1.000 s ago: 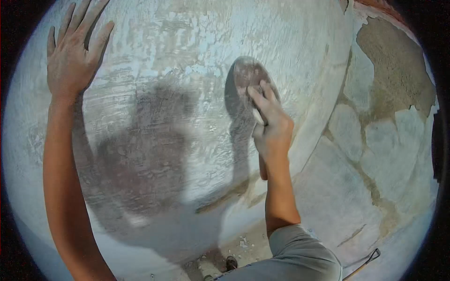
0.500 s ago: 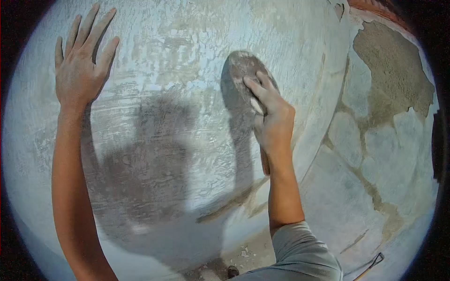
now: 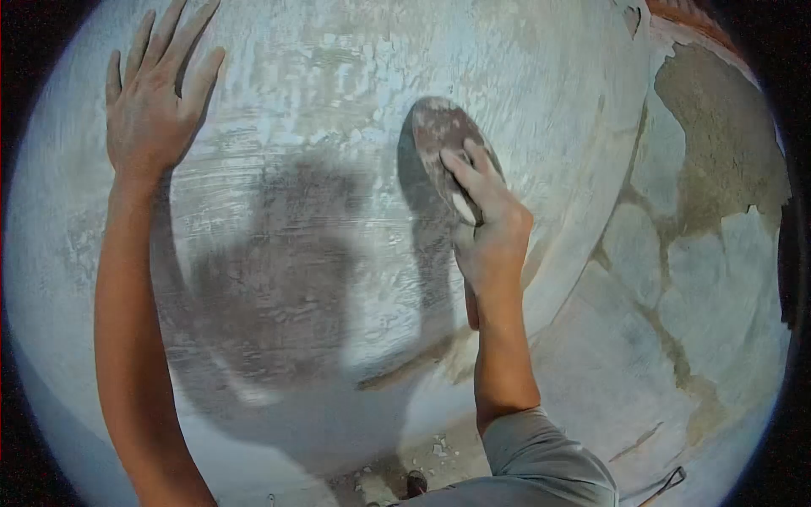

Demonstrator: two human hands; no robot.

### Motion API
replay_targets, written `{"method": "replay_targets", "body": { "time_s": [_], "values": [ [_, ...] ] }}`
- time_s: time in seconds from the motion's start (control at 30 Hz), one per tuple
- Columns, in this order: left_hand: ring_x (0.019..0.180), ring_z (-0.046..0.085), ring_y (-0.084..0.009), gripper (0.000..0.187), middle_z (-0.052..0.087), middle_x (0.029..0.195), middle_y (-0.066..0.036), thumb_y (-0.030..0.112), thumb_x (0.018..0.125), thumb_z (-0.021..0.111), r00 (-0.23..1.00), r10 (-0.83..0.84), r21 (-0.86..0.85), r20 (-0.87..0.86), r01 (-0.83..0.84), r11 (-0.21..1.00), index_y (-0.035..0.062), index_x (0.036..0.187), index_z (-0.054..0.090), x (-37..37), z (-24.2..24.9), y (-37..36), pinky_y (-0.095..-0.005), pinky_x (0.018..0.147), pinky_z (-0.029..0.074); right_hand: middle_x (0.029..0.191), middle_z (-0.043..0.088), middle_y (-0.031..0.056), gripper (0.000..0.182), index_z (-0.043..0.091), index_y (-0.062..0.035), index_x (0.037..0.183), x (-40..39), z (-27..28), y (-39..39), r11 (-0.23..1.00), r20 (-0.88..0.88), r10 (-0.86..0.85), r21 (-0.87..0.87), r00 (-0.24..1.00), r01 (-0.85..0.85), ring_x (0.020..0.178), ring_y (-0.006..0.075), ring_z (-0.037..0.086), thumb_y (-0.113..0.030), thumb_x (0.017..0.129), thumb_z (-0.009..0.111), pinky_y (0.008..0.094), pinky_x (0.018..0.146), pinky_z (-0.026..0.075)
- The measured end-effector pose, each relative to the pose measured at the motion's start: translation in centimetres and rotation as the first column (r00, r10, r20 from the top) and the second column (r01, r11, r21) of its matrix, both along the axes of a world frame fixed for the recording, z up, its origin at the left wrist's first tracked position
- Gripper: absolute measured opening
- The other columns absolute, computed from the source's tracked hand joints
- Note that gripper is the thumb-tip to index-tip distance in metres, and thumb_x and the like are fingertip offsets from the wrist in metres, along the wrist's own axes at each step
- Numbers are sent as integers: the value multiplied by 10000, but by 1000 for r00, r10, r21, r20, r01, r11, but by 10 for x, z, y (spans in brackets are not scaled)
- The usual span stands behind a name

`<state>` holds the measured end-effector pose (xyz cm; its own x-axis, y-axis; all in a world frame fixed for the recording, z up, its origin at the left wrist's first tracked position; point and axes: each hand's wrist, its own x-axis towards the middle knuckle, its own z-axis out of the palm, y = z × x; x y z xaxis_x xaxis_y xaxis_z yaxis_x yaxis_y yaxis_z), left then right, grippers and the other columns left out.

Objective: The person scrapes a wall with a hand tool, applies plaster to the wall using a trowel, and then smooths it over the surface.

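Note:
My left hand (image 3: 152, 110) lies flat against the pale, rough-textured wall (image 3: 279, 84) at the upper left, its fingers spread and dusted with white. Gripped in my right hand (image 3: 494, 224) is a flat, oval-headed hand tool (image 3: 438, 127), reddish brown with whitish dust on its face. Two fingers stretch forward along the head, while the end of a brown handle shows below the palm. The tool's head is close against the wall right of the middle, with its shadow along its left side. Most of the grip is hidden behind my hand.
To the right, the wall has patched pieces and a bare grey-brown area (image 3: 722, 127) where the coat is gone. A long-handled tool (image 3: 672, 483) stands at the lower right. Debris (image 3: 439, 446) and a shoe (image 3: 416, 483) show on the floor below.
The view has shifted slightly, so the wall patches sit further right and lower. My right hand and the tool are slightly lower in view; my left hand stays flat on the wall.

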<state>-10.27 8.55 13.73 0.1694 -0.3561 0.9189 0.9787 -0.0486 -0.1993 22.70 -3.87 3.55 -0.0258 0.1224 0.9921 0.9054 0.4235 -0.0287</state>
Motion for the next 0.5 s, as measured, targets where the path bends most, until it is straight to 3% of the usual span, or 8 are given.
{"method": "replay_targets", "body": {
  "time_s": [0.13,0.17,0.27,0.4,0.5],
  "values": [
    [1452,273,-207,500,319,1556,109,564,961,421,1000,-13,13,-14,13,1000,460,1447,375,1,1,0,-520,1195,162,1348,546,223,719,661,-140,1232,2,-23,-1,999,-20,27,-37,999,-28,1173,338,605,212,613,566,330,906,534],
    [1452,274,-207,502,318,1556,110,565,960,421,1000,-19,17,-18,19,1000,459,1448,374,0,1,-1,-520,1196,161,1349,548,217,729,665,-147,1229,-1,-37,-7,994,12,-83,-64,996,84,1190,328,596,216,606,566,333,925,527],
    [1450,277,-215,508,320,1555,111,561,956,427,1000,-31,5,-5,31,1000,450,1449,378,0,4,-8,-508,1201,154,1355,544,212,736,665,-147,1229,7,-33,0,998,-51,29,-47,998,-32,1193,326,594,215,594,576,335,934,523],
    [1451,275,-223,515,318,1557,106,562,952,429,1000,-20,1,-4,20,1000,446,1452,376,0,1,-3,-501,1201,156,1360,540,210,662,654,-132,1234,-8,11,-1,1000,-31,-1,-24,1000,1,1127,328,631,177,653,584,350,864,546],
    [1452,273,-226,519,316,1560,97,562,956,420,1000,-12,15,-2,12,1000,444,1458,367,2,1,-4,-523,1197,150,1371,532,202,581,655,-171,1232,-15,-30,-2,999,66,-44,-17,997,45,1086,338,646,87,711,664,324,796,561]
  ]
}}
